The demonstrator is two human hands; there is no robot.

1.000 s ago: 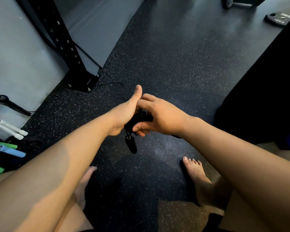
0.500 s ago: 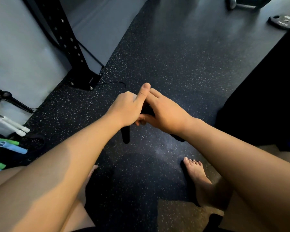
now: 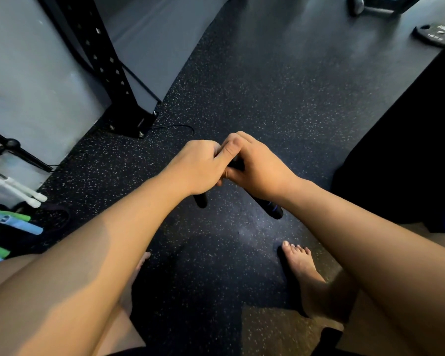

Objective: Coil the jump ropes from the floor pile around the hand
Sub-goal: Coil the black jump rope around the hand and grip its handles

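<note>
Arms stretched forward, your left hand grips a black jump-rope handle. Your right hand grips the blue-ringed handle, hands touching.

We see the floor as matt black rubber, grainy and flecked with pale specks. The rack post looks like black painted metal, and the blue-ringed jump rope handle like smooth, faintly glossy plastic.

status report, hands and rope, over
Left hand and right hand both grip the black jump rope, hands touching. One handle end pokes below the left, blue-ringed handle below the right. No obstruction seen.
</note>
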